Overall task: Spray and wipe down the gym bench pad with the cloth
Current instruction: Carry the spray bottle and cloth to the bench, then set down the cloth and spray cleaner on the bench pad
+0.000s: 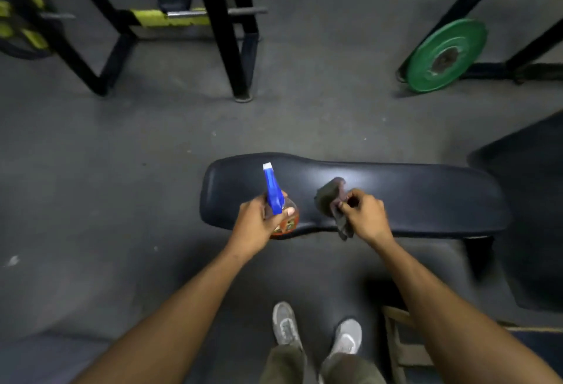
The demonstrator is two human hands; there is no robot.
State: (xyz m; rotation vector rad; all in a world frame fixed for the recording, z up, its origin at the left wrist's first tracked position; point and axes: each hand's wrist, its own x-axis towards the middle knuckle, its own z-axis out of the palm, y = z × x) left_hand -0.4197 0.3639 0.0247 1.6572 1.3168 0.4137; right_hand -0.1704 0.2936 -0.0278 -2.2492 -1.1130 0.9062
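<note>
- Grey gym floor (pixel 152 146) fills most of the frame; a black rack (pixel 225 33) stands at upper centre and a green weight plate (pixel 446 54) at upper right.
- Bench pad (pixel 411 198): dark, padded, lying across centre frame. Its surface looks smooth and shows a pale sheen, so it is probably slick once wet.
- Spray bottle (pixel 278 201): blue head, clear body, nozzle pointing toward the upper frame. It is rigid and likely light. Grip at the neck, finger on the trigger.
- Left hand (pixel 259 222): fingers wrapped around the bottle, held over the pad's left end; forearm extended from lower left.
- Cloth (pixel 332 198): dark, soft, limp. Bunch it for a firm hold.
- Right hand (pixel 364 216): fingers pinching the bunched cloth over the pad's middle; whether the cloth touches the pad is unclear.
</note>
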